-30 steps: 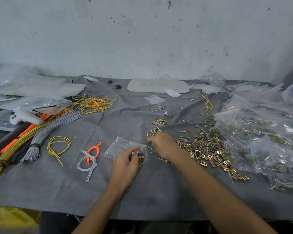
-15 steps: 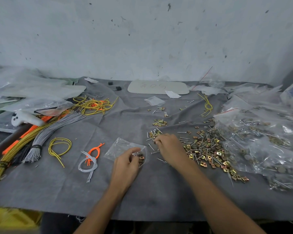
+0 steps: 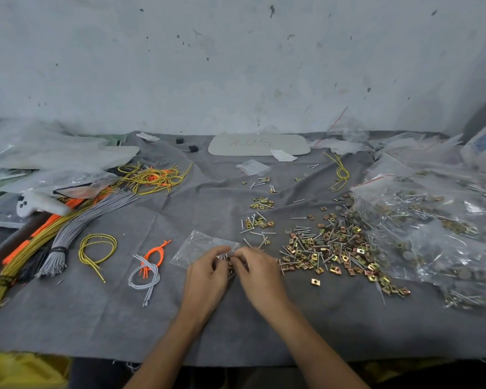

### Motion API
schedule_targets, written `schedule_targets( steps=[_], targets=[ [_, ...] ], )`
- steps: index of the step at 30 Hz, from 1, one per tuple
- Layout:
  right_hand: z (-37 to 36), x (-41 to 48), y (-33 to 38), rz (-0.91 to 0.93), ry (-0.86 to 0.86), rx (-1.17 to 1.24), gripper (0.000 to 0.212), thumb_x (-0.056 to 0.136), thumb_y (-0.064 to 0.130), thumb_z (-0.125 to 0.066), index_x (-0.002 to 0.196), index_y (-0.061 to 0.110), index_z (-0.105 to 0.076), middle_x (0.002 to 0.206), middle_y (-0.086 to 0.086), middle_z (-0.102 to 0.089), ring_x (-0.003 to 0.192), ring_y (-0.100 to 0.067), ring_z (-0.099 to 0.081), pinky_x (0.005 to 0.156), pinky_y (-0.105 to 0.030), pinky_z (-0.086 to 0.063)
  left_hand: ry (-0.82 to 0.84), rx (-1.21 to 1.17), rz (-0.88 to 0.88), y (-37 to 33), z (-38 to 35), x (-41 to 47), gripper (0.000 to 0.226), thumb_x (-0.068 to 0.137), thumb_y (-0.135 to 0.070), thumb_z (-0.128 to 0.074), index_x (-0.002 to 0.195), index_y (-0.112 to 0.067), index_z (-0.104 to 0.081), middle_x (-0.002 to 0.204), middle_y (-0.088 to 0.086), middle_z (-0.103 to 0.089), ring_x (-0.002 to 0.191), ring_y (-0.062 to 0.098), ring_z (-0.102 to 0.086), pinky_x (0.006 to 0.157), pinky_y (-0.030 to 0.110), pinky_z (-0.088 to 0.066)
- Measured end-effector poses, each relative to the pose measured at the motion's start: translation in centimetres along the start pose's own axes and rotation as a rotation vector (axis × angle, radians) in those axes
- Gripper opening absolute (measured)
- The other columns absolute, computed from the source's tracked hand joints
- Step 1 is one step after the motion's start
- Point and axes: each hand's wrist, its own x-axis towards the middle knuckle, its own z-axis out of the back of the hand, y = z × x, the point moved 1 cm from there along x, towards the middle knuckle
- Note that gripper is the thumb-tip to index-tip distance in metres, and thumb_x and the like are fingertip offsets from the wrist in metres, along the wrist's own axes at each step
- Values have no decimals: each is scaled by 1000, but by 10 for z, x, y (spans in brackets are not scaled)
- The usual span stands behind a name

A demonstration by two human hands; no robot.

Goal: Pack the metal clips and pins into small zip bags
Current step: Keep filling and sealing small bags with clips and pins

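Note:
A small clear zip bag [image 3: 199, 247] lies on the grey cloth [image 3: 96, 318] near the middle. My left hand [image 3: 206, 277] pinches its open mouth, where a few brass clips show. My right hand [image 3: 260, 273] meets it at the bag's mouth with fingers curled, pinching what looks like pins; what it holds is mostly hidden. A loose heap of brass clips and silver pins [image 3: 326, 248] spreads just to the right of my hands. Smaller clusters of clips and pins [image 3: 257, 223] lie behind them.
Large clear bags of clips and pins [image 3: 432, 228] fill the right side. Bundles of yellow, grey and orange cords [image 3: 54, 228] lie at the left, with small cord loops [image 3: 149, 265] near my left hand. A flat grey plate [image 3: 260, 144] lies by the wall.
My right hand has come back from the clip heap to the bag's mouth and now meets my left hand there. The left hand has kept hold of the bag.

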Motion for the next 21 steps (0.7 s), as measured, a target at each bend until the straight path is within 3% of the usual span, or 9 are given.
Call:
schedule_targets(
  steps=[4, 8, 12, 16, 19, 21],
  targets=[
    [1, -1, 1, -19, 27, 6, 13, 95, 19, -63, 105, 18, -71, 97, -3, -68, 93, -24, -63, 80, -36, -46, -3, -1, 0, 0, 0, 1, 33, 93, -9, -54, 117, -23, -72, 100, -10, -76, 91, -3, -67, 84, 24, -52],
    [4, -3, 1, -11, 19, 35, 18, 98, 17, -58, 112, 16, -70, 104, -3, -69, 98, -23, -63, 86, -38, -47, 9, -34, 2, -5, 1, -3, 40, 85, -26, -47, 116, -24, -72, 97, -7, -76, 86, -2, -67, 81, 24, -52],
    [9, -6, -1, -55, -45, 119, 22, 103, 16, -51, 114, 13, -69, 108, -5, -64, 98, -20, -60, 89, -33, -45, 12, -37, 0, -6, 2, -4, 48, 80, -30, -43, 117, -22, -72, 93, 3, -76, 83, 12, -66, 83, 33, -53],
    [14, -8, -1, -99, -117, 211, 13, 103, 16, -52, 103, 12, -64, 97, 2, -62, 88, -10, -55, 76, -15, -40, 14, -32, 4, -5, 1, -4, 38, 87, -22, -49, 116, -25, -72, 84, -2, -74, 74, 6, -63, 75, 25, -50],
    [13, -8, -3, -140, -138, 270, 10, 103, 18, -53, 107, 13, -61, 97, 4, -64, 87, -9, -58, 76, -21, -42, 12, -14, -10, -3, 1, -3, 36, 91, -10, -52, 115, -26, -72, 77, -5, -72, 69, 1, -62, 69, 18, -47],
    [12, -8, -4, -156, -141, 288, 15, 103, 17, -53, 115, 13, -61, 107, 4, -66, 98, -10, -60, 86, -25, -47, 6, -13, -14, -3, 1, -3, 36, 93, -6, -53, 115, -26, -72, 80, -6, -73, 71, -1, -63, 69, 14, -46]
  ],
)
